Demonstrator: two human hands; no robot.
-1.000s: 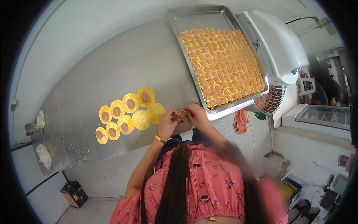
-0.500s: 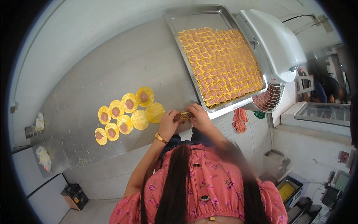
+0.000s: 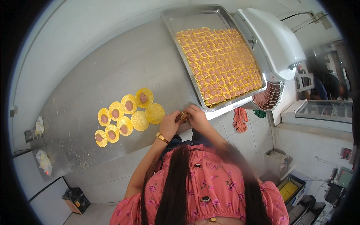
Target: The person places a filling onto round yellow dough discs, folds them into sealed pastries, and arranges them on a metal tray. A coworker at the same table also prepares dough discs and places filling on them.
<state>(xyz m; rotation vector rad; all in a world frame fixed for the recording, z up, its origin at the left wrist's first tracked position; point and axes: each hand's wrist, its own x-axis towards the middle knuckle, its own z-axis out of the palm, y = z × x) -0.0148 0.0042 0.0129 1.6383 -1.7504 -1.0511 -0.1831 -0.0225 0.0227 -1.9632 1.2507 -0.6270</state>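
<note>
Dumpling (image 3: 184, 116) in the fingers, we see it just right of the frame's centre, low in the picture, yellow wrapper gathered around pink meat. The left hand (image 3: 170, 123) and the right hand (image 3: 196, 116) are both drawn in narrow, pinching it from either side; the fingers hide much of it, so we cannot tell how evenly its folds sit. We judge that pressing harder on one side could tear the thin wrapper or push meat over its rim, and a loose pinch could let it slip near the edge of the metal table (image 3: 90, 82). Left of centre, seven wrappers with meat (image 3: 128, 105) lie in two close rows, beside two bare wrappers (image 3: 155, 113); some edges touch or overlap, so lifting one carelessly might drag its neighbour or spill its filling. At the upper right, the tray (image 3: 197, 18) carries closely packed dumplings (image 3: 221, 67), and its near corner sits just beside the right hand, so a knock from that wrist could jolt the rows. Long hair (image 3: 170, 183) hangs in the lower middle; leaning forward, we think, might bring strands against the food.
</note>
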